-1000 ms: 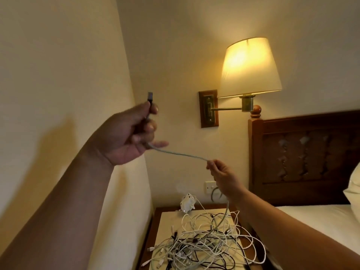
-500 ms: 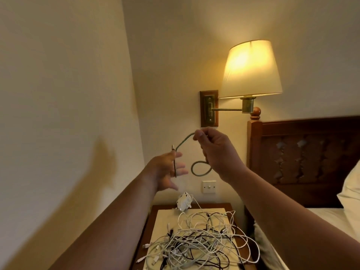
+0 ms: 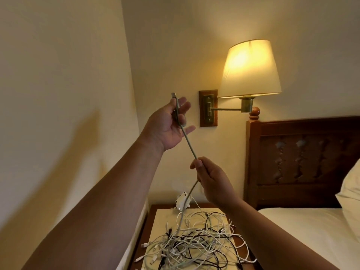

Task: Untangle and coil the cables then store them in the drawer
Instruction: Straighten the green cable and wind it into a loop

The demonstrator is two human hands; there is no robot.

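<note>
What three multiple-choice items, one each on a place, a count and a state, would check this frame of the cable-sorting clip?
1. Where does the tangled pile of cables lie?
A. on the bed
B. on the nightstand
C. in an open drawer

2. How many hands hold the grey cable?
A. none
B. one
C. two

3. What state is the wall lamp in?
A. lit
B. off
C. shade removed

Answers:
1 B: the pile sits on its top, below the hands.
2 C: the left hand holds the plug end and the right hand pinches the cable lower down.
3 A: its shade glows.
</note>
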